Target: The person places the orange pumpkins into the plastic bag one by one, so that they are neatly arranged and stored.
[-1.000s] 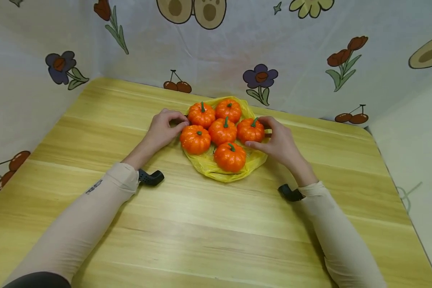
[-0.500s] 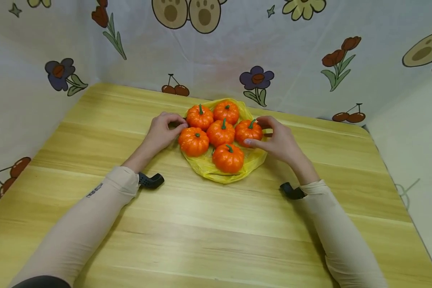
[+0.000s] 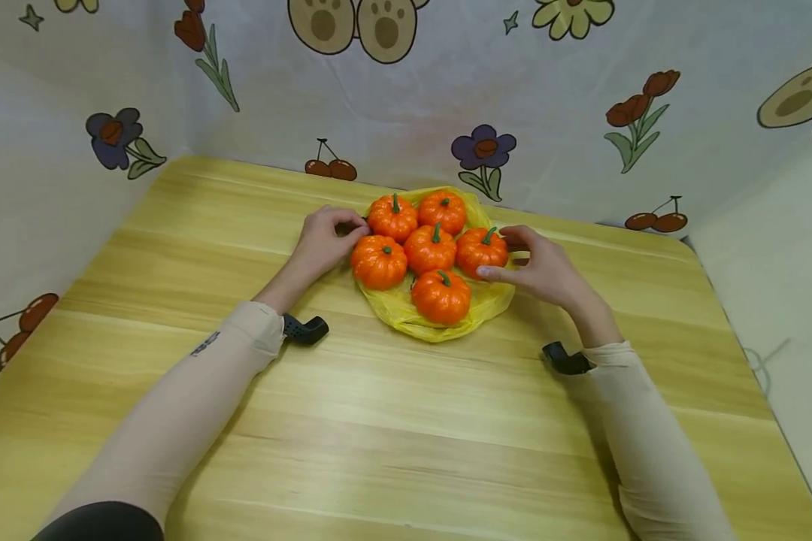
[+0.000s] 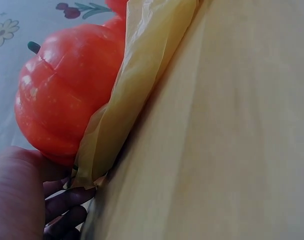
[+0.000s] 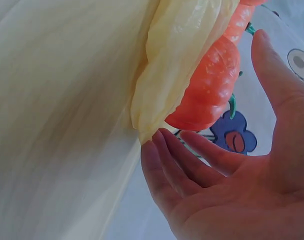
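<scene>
Several orange toy pumpkins (image 3: 430,249) with green stems sit close together on a crumpled yellow plastic bag (image 3: 406,319). At the left rim of the bag is my left hand (image 3: 326,242); in the left wrist view its thumb and curled fingers pinch the bag's edge (image 4: 124,100), beside the nearest pumpkin (image 4: 72,90). On the opposite side, my right hand (image 3: 544,264) has its thumb spread near the right-hand pumpkin (image 3: 482,253). The right wrist view shows its nearly straight fingertips touching the gathered bag end (image 5: 164,75).
The pumpkins lie toward the back of a wooden table (image 3: 406,436). Behind it hangs a white cloth (image 3: 257,75) printed with flowers, cherries and paws. Black curved pieces (image 3: 306,330) stick out at both wrists.
Over the last half second the bag, the pumpkins and both hands have shifted together a little to the right. The pumpkins keep their arrangement.
</scene>
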A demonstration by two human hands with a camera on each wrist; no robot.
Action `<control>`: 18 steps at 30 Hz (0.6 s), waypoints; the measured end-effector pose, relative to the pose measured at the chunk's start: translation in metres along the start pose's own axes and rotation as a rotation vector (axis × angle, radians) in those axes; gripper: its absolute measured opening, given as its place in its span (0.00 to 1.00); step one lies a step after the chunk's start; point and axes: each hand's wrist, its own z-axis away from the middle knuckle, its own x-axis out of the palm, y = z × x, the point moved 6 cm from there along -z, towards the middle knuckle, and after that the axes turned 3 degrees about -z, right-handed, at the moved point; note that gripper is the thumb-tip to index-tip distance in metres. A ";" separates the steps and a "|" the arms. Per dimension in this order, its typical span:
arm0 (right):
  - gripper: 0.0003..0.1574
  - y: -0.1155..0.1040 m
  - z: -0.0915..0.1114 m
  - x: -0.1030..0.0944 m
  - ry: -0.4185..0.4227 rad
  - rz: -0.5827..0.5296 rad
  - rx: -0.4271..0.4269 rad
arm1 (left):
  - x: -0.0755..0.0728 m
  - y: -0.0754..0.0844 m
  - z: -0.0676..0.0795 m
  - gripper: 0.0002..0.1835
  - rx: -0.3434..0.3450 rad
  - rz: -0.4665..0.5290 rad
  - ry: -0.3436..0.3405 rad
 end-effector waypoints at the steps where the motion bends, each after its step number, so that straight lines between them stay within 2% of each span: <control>1: 0.55 0.000 0.001 -0.001 0.003 0.006 0.001 | 0.001 0.001 -0.002 0.08 0.004 -0.002 -0.003; 5: 0.54 0.001 0.001 -0.002 0.018 0.009 -0.011 | 0.001 0.001 -0.006 0.08 0.027 -0.010 -0.010; 9: 0.49 0.002 0.000 -0.001 0.046 0.001 -0.037 | -0.004 -0.001 -0.003 0.08 0.053 -0.019 -0.008; 18: 0.40 0.008 0.012 -0.006 0.178 0.011 -0.098 | -0.006 -0.006 0.006 0.06 0.086 0.033 0.044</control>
